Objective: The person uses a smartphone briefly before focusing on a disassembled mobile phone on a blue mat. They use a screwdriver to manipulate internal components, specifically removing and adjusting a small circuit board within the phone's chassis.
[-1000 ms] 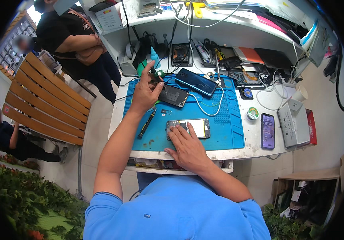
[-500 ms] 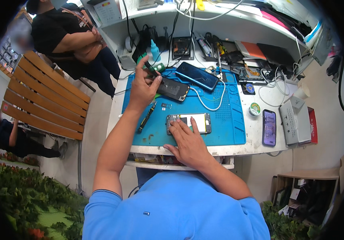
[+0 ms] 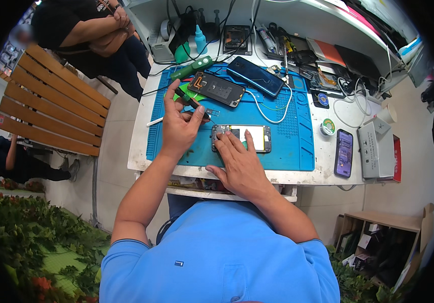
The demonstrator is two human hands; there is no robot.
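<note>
In my left hand (image 3: 181,129) is a slim dark screwdriver (image 3: 185,97), pinched between thumb and fingers. Its thin tip slants down toward the upper left corner of an opened phone (image 3: 261,139). The phone lies on the blue work mat (image 3: 293,159), its inner parts and a white battery showing. My right hand (image 3: 242,164) rests on the phone's left part, fingers stretched out flat over it. Beyond my hands lies a detached black phone panel (image 3: 219,91) with an orange flex cable. Beside the screwdriver is a small card tray (image 3: 212,112). My left hand hides part of the mat.
A dark blue phone (image 3: 255,77) and a white cable (image 3: 272,121) lie on the mat. Behind it are a green-handled tool (image 3: 193,67) and a blue bottle (image 3: 200,40). To the right are a round tub (image 3: 327,127), a lit smartphone (image 3: 344,154) and a box (image 3: 373,149). Another person (image 3: 80,35) stands left.
My left hand has come down and nearer with the screwdriver, whose tip is now by the opened phone. My right hand stays on the phone. The whole view has shifted slightly.
</note>
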